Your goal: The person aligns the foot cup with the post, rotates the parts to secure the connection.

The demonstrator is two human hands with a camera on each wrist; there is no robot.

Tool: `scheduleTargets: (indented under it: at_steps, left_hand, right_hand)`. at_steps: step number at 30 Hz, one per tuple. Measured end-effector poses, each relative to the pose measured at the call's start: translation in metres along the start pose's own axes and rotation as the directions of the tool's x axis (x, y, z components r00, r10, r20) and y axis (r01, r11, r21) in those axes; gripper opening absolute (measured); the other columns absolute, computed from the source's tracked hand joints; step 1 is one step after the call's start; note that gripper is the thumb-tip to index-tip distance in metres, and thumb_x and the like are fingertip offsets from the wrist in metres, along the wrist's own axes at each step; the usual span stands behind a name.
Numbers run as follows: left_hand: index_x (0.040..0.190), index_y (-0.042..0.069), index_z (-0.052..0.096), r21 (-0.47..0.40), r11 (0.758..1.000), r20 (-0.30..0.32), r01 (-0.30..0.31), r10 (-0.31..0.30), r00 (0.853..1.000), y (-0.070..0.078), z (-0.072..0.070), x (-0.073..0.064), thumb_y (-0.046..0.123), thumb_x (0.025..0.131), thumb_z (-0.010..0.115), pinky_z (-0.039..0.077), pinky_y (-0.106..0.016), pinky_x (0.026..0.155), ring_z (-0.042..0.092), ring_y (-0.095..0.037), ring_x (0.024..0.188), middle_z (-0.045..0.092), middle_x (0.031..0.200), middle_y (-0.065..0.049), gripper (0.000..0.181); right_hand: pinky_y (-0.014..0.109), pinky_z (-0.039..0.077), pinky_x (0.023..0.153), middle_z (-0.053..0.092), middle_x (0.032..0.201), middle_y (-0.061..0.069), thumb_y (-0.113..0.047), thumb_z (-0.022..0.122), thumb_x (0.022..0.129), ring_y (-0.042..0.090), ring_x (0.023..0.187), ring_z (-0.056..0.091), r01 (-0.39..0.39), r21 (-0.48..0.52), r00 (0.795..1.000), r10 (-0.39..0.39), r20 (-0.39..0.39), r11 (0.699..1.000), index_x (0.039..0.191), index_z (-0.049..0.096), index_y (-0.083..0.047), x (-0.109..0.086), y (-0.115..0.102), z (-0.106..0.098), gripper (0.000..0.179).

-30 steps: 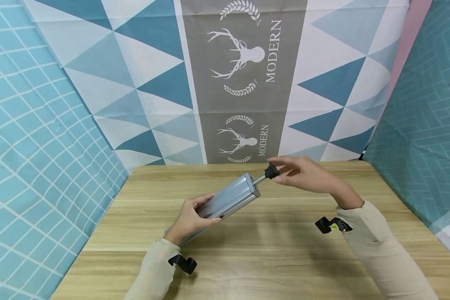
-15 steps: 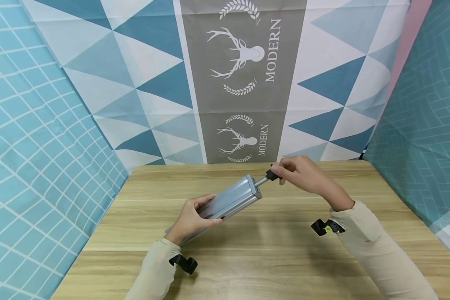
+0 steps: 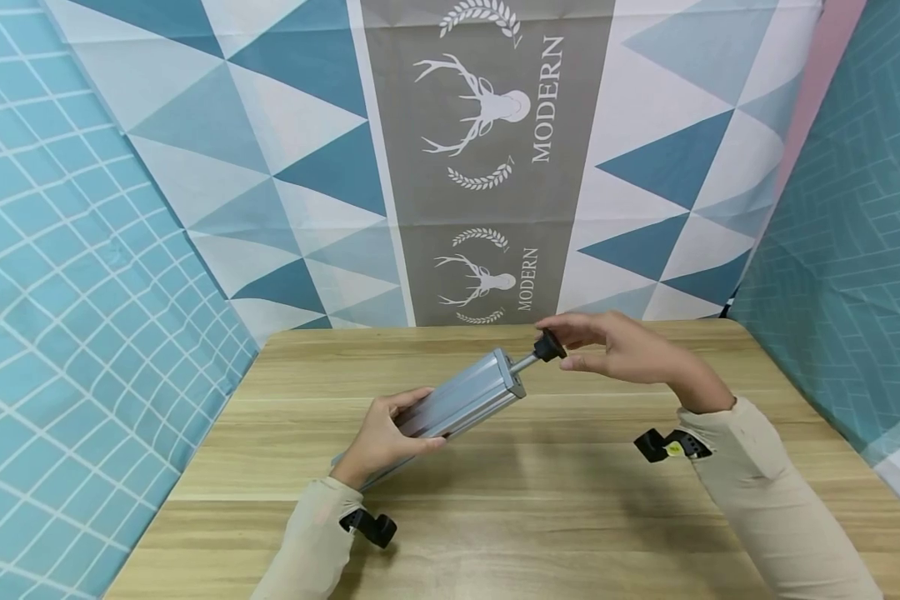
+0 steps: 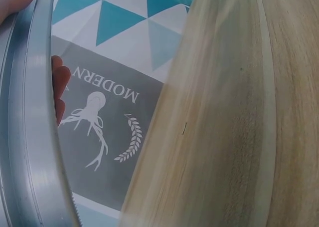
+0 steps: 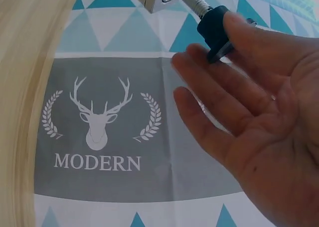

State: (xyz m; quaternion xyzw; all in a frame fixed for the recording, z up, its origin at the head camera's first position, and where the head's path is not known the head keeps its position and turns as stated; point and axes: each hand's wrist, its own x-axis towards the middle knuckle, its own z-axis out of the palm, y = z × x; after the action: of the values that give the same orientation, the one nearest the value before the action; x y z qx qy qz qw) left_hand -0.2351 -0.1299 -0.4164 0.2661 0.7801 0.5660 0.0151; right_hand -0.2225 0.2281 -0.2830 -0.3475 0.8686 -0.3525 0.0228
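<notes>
A silver aluminium pneumatic cylinder, long and box-shaped, slants up to the right over the table. My left hand grips its body, thumb on the near side and fingers over the far side; the left wrist view has the grooved body close up. From its end plate comes a metal rod, threaded in the right wrist view, that carries a black flanged knob. My right hand holds the knob's rim between thumb and fingers, the lower fingers spread beside it.
The wooden tabletop lies beneath both arms. A patterned cloth backdrop rises behind its far edge, with blue tiled cloth on the left and teal cloth on the right. Each wrist wears a black camera mount.
Half a second ago my right hand pinched the knob with curled fingers, rolled over; it has turned back and its fingers have spread round the rim. The left hand and cylinder stay nearly still.
</notes>
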Motion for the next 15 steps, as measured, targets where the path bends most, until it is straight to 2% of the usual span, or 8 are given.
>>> scheduleTargets:
  at_steps: [3, 6, 10, 12, 15]
  left_hand:
    - [0.128, 0.011, 0.063, -0.004, 1.0, 0.0, -0.007, 0.007, 1.0, -0.0007, -0.0006, -0.0004, 0.016, 0.071, 0.085, 0.047, -0.029, 0.087, 0.06, -0.025, 0.109, 0.062, 0.125, -0.012, 0.062]
    - [0.127, 0.011, 0.063, -0.003, 1.0, -0.006, -0.006, 0.006, 1.0, -0.0012, -0.0009, -0.0006, 0.015, 0.07, 0.086, 0.048, -0.029, 0.086, 0.061, -0.024, 0.108, 0.063, 0.125, -0.012, 0.061]
    - [0.127, 0.011, 0.063, -0.007, 1.0, 0.003, -0.014, 0.014, 1.0, -0.0008, -0.0004, -0.0004, 0.015, 0.071, 0.086, 0.048, -0.03, 0.086, 0.061, -0.022, 0.107, 0.063, 0.124, -0.012, 0.061]
    - [0.127, 0.011, 0.063, -0.006, 1.0, 0.001, -0.011, 0.011, 1.0, -0.0006, -0.0006, -0.0006, 0.015, 0.071, 0.085, 0.048, -0.03, 0.086, 0.061, -0.022, 0.107, 0.063, 0.124, -0.011, 0.061]
    - [0.128, 0.01, 0.062, -0.002, 1.0, -0.007, -0.01, 0.01, 1.0, -0.0002, -0.0015, -0.0013, 0.014, 0.071, 0.085, 0.048, -0.029, 0.086, 0.061, -0.023, 0.107, 0.062, 0.125, -0.012, 0.061]
  right_hand:
    - [0.041, 0.051, 0.085, 0.069, 0.109, 0.007, -0.019, 0.063, 0.094, 0.019, 0.101, 0.066, -0.068, -0.004, 0.996, 0.068, -0.049, 0.998, 0.127, 0.059, -0.004, 0.0026, -0.0001, 0.0029, 0.037]
    - [0.038, 0.053, 0.078, 0.071, 0.095, 0.001, -0.029, 0.059, 0.096, 0.015, 0.089, 0.068, -0.127, -0.028, 0.988, 0.124, -0.092, 0.991, 0.11, 0.068, -0.007, 0.0051, -0.0008, 0.0062, 0.027]
    - [0.035, 0.052, 0.072, 0.072, 0.083, -0.003, -0.033, 0.051, 0.1, 0.014, 0.079, 0.068, -0.164, -0.052, 0.982, 0.159, -0.099, 0.985, 0.099, 0.073, -0.009, 0.0067, -0.0018, 0.0069, 0.033]
    - [0.037, 0.053, 0.074, 0.073, 0.084, 0.0, -0.031, 0.051, 0.101, 0.017, 0.081, 0.069, -0.168, -0.035, 0.983, 0.165, -0.077, 0.985, 0.105, 0.072, -0.006, 0.0061, -0.0021, 0.0051, 0.034]
    - [0.041, 0.052, 0.084, 0.07, 0.109, 0.008, -0.025, 0.06, 0.096, 0.024, 0.099, 0.067, -0.138, 0.006, 0.99, 0.138, -0.032, 0.99, 0.128, 0.06, -0.006, 0.0047, -0.0019, 0.0025, 0.038]
